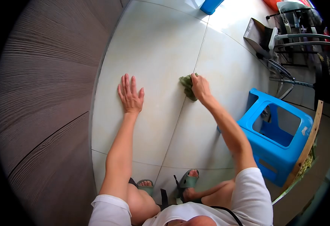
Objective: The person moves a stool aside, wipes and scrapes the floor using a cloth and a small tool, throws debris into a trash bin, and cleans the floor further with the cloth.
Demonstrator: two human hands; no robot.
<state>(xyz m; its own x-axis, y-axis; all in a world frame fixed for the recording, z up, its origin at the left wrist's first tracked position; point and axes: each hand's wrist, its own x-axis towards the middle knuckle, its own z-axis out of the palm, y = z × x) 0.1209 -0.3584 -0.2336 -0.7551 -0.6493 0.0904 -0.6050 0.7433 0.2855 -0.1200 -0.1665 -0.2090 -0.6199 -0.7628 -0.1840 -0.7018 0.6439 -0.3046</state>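
Note:
My left hand [130,97] lies flat on the pale floor tiles [146,132], fingers stretched out, with nothing under it that shows. To its right, my right hand [200,87] is closed around a crumpled green cloth [188,86]. The cloth rests against the floor at the seam between two tiles, and part of it is hidden under my fingers.
Dark wood-grain panelling [55,75] runs along the left. A blue plastic stool [263,132] stands right of my right arm, with a wooden strip [304,145] beside it. Farther back are a dustpan [258,35], a cluttered rack [300,26] and another blue object [211,5].

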